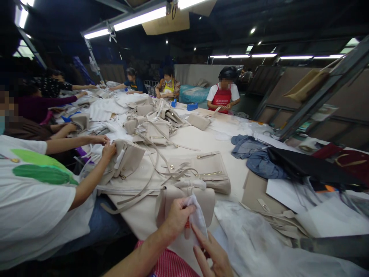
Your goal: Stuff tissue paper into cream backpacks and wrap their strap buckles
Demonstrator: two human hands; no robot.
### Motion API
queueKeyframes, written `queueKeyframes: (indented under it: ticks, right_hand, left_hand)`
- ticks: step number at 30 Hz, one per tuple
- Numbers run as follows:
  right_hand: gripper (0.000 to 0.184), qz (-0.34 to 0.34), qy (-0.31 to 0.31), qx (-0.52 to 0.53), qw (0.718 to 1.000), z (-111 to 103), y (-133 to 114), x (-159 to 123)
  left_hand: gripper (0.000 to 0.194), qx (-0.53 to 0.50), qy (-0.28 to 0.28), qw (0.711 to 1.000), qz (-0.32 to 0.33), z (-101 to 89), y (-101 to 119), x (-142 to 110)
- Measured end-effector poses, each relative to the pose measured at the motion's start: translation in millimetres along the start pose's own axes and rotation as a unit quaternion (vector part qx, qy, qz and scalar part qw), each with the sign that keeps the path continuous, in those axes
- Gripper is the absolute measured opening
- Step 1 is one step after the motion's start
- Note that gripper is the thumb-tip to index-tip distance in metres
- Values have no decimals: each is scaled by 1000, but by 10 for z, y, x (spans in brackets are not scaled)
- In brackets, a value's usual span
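Note:
Pinched in my left hand (179, 216) is the top of a thin white sheet (198, 215), soft like tissue or plastic film. My right hand (211, 252) sits below and to the right, fingers apart, its index fingertip near the sheet's lower edge. Behind the sheet stands a beige handbag (171, 198), its top handle (191, 184) wrapped in white. A small red-orange strip shows beside my left fingers; I cannot tell what it is. Just beyond lies another beige handbag (215, 165) with gold zips and loose straps.
At left a co-worker's hands (108, 148) handle a beige bag (131, 156). More bags and white wrapping pile up along the table (196, 140). At right lie a blue-grey cloth (256, 156), a black sheet-like item (305, 165) and crumpled plastic film (253, 231). Several people work farther back.

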State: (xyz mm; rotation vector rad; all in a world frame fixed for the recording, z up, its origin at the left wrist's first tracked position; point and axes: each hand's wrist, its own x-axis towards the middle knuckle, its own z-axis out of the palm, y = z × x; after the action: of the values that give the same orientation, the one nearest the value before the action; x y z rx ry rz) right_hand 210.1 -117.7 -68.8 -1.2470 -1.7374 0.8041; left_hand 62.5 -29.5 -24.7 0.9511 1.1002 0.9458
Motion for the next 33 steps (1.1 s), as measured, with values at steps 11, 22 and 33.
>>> queueKeyframes:
  ticks: [11, 22, 33]
  right_hand:
    - [41, 259, 104, 276, 920, 15, -367, 706]
    - [33, 303, 84, 321, 893, 108, -400, 740]
    - [31, 290, 46, 372, 881, 156, -457, 713]
  left_hand:
    - [17, 34, -20, 999, 9, -101, 141, -111]
    - [24, -157, -33, 974, -157, -168, 27, -44]
    - [9, 307, 167, 918, 189, -146, 54, -118]
